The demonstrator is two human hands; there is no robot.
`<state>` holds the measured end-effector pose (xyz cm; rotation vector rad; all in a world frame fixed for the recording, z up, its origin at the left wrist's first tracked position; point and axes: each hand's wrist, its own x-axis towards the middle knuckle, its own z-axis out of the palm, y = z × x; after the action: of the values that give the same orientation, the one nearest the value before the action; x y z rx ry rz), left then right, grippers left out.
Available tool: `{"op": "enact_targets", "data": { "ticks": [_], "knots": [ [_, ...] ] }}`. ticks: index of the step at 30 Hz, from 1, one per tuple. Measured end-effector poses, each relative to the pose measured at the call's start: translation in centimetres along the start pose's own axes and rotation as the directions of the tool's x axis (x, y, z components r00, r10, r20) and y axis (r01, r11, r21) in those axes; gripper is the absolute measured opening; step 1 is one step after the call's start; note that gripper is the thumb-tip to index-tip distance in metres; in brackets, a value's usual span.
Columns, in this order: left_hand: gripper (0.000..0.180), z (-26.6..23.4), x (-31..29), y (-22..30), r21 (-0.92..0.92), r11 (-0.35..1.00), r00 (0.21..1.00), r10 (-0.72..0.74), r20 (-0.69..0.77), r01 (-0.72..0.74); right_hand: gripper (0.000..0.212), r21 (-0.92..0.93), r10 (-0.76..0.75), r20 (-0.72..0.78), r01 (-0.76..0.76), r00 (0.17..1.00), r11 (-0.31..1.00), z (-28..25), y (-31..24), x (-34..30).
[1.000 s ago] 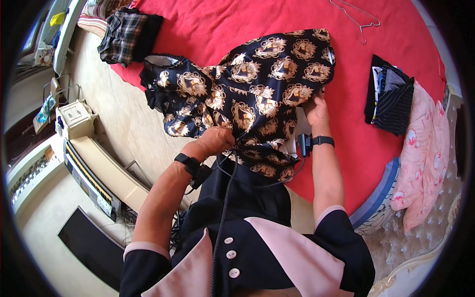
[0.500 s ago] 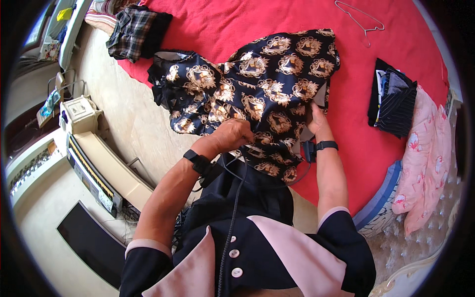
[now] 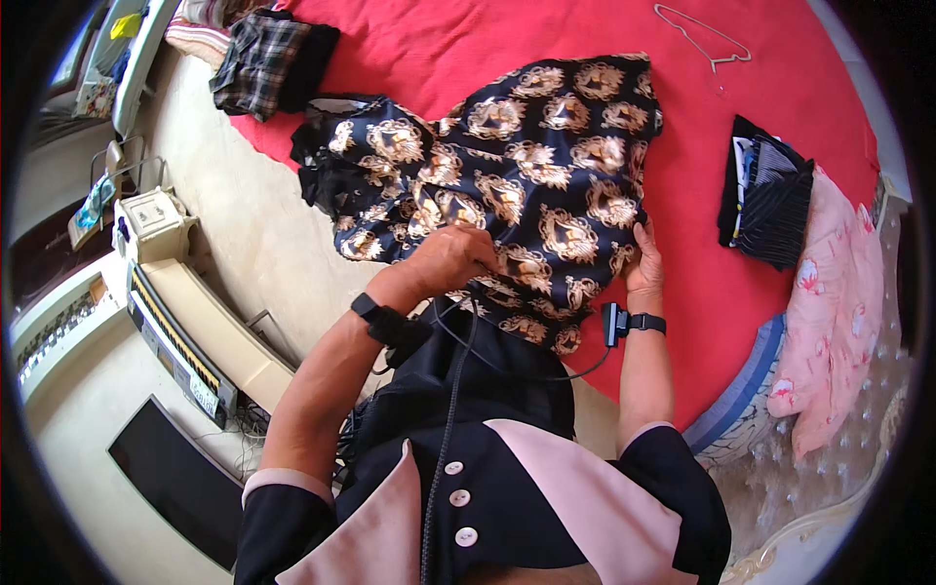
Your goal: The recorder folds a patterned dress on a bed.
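Note:
A dark dress [image 3: 546, 161] with gold ornate medallions lies spread over the near edge of the bed. Its black sheer-looking top part points left and its skirt hem points right. My left hand [image 3: 456, 258] pinches the fabric at the near side of the waist, fingers closed. At the near right of the hem, my right hand [image 3: 643, 263] grips the edge, thumb on top and the other fingers partly hidden. Both wrists carry black straps with small devices, and a thin cable hangs between them.
A red bedspread [image 3: 702, 331] covers the bed. A white wire hanger [image 3: 707, 44] lies at the far right, folded dark clothes [image 3: 765, 195] and a pink patterned cloth [image 3: 829, 312] nearer. Folded plaid clothing [image 3: 258, 63] sits far left. A keyboard [image 3: 180, 341] stands left.
My right hand has shifted from under the hem to its outer edge, slightly right and nearer. The skirt's near right part is drawn flatter, covering its pale underside. My left hand stays nearly in place.

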<state>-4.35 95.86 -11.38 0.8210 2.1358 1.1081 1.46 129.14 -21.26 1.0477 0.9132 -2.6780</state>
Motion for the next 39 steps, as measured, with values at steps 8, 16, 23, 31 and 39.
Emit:
{"op": "enact_targets", "data": {
  "ticks": [8,16,23,31,39],
  "knots": [
    [0.021,-0.9,0.0,0.2,-0.017,0.997,0.997,-0.07,0.018,0.07,0.047,0.008,-0.323,0.12,0.324,0.939,0.946,1.1,-4.0,-2.3],
    [0.02,-0.3,0.2,0.1,0.01,0.991,0.99,-0.136,0.043,0.136,0.038,-0.051,-0.357,0.07,0.361,0.931,0.931,0.5,-4.9,-3.2],
    [0.019,0.1,0.2,0.2,0.04,0.982,0.982,-0.184,0.048,0.183,0.036,-0.069,-0.331,0.041,0.333,0.943,0.94,0.1,-4.3,-3.0],
    [0.015,0.7,-0.2,-0.2,0.102,0.97,0.965,-0.233,0.12,0.221,0.034,-0.062,-0.189,0.005,0.189,0.982,0.98,-3.1,-4.0,-2.4],
    [0.016,0.9,-0.2,-0.6,0.084,0.974,0.967,-0.221,0.126,0.211,0.031,-0.179,-0.036,-0.181,0.003,0.983,0.984,-4.4,-1.8,-2.8]
  ]
}}
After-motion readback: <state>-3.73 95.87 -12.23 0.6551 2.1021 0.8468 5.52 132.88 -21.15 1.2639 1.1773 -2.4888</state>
